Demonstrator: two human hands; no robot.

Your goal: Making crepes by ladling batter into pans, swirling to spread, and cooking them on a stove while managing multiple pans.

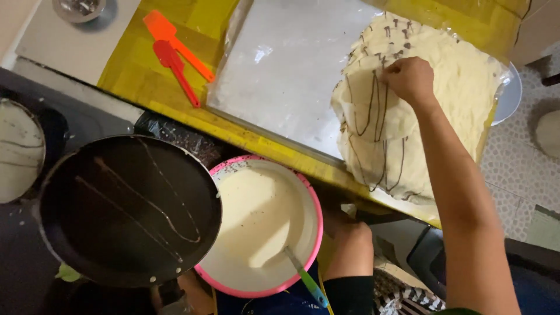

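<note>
At the lower middle of the frame, the left hand [350,248] rests beside the pink-rimmed bowl of batter [259,224]; whether its grip is closed on anything I cannot tell. A ladle handle [304,279] leans in the bowl. Lower left, the dark pan [128,207] touches the bowl's rim. Farther up, at the upper right, the right hand [411,79] pinches the top crepe on the stack of crepes [408,111], fingers together. Lifting by the edge, slowly, should avoid tearing. The plastic-covered board [286,64] beside it offers open room; two spatulas [175,55] lie upper left on the table [125,73].
</note>
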